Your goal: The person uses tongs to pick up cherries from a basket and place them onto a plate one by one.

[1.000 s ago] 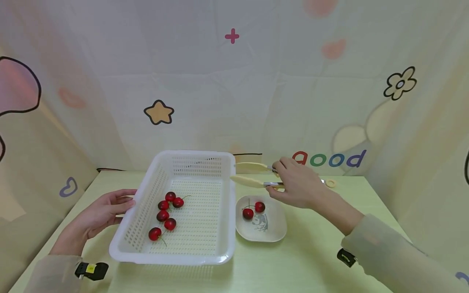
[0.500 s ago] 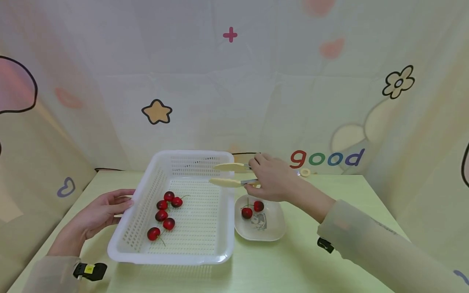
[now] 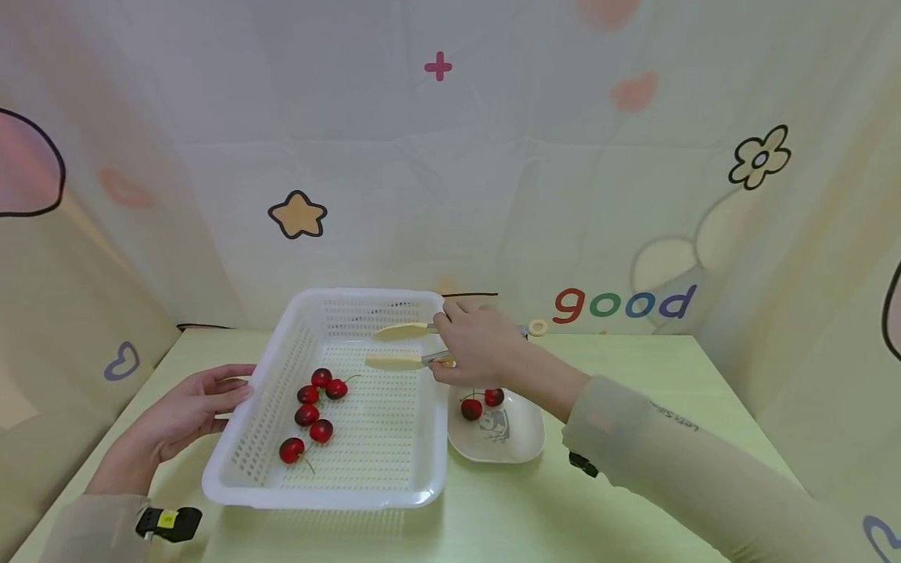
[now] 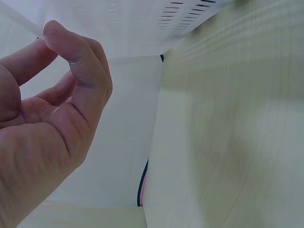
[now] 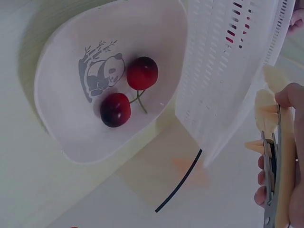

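Note:
My left hand (image 3: pixel 186 410) pinches the left rim of a white perforated plastic basket (image 3: pixel 324 497); thumb and fingers meet at that rim in the left wrist view. Several dark red cherries (image 3: pixel 306 414) lie in the basket's left half. The right hand (image 3: pixel 482 348) grips a pair of cream-tipped metal tongs (image 5: pixel 275 175) over the basket's right rim. Their tips (image 3: pixel 394 363) are spread apart above the basket, with nothing between them. Just right of the basket, a white plate (image 3: pixel 521 439) with a panda print holds two cherries (image 5: pixel 142 73) with stems.
Everything stands on a pale green table (image 3: pixel 633 438). Behind it hangs a printed cloth (image 3: pixel 394 195), which also closes in both sides. The plate sits right up against the basket's right side.
My right hand has moved left with the tongs, from above the plate to over the basket, tips still apart. The left hand keeps its place at the rim.

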Tool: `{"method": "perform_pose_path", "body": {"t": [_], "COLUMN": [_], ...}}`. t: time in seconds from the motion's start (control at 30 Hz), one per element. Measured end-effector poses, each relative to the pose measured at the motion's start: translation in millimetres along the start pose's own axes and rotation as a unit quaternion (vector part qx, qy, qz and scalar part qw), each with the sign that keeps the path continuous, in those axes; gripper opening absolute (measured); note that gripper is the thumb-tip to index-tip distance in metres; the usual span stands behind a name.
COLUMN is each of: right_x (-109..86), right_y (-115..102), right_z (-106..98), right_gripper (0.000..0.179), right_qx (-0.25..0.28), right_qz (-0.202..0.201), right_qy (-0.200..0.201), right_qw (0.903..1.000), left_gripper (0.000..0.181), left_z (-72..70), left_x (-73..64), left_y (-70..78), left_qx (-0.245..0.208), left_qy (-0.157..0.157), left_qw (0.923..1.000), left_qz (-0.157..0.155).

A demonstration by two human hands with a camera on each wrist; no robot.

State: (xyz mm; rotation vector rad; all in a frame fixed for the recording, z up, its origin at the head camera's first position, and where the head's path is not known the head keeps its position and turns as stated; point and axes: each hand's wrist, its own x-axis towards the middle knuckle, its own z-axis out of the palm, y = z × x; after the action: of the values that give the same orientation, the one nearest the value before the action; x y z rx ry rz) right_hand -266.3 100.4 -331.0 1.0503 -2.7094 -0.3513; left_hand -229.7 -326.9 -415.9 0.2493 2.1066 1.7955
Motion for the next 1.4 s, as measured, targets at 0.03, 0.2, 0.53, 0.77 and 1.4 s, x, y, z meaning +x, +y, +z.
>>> {"method": "perform_pose_path", "body": {"t": [0.03,0.2,0.53,0.77,1.4], "right_x": [2.4,13.4,32.6,41.9,59.3], "right_y": [-2.2,-11.9,-28.9,-48.3,-67.6], "right_z": [0.4,3.2,12.7,17.6,36.5], "right_gripper": [0.052,0.051,0.053,0.051,0.049], "right_qx": [-0.005,-0.023,-0.032,-0.03,-0.028], "right_qz": [0.0,-0.003,-0.007,-0.018,-0.008], "right_qy": [-0.003,-0.019,-0.056,-0.069,-0.097], "right_qw": [1.0,0.9996,0.9979,0.997,0.9948], "left_gripper": [0.065,0.064,0.064,0.065,0.066], "left_z": [-0.1,-0.1,-0.7,-0.5,1.8], "left_x": [-0.1,-0.3,0.1,-1.1,-1.3], "left_y": [-0.1,-0.4,-0.2,0.8,2.6], "left_qx": [0.0,-0.001,0.0,-0.004,0.004], "left_qy": [-0.001,-0.003,0.002,0.001,0.007], "left_qw": [1.0,1.0,1.0,1.0,0.9999], "left_qz": [0.001,0.003,-0.001,-0.003,-0.012]}}
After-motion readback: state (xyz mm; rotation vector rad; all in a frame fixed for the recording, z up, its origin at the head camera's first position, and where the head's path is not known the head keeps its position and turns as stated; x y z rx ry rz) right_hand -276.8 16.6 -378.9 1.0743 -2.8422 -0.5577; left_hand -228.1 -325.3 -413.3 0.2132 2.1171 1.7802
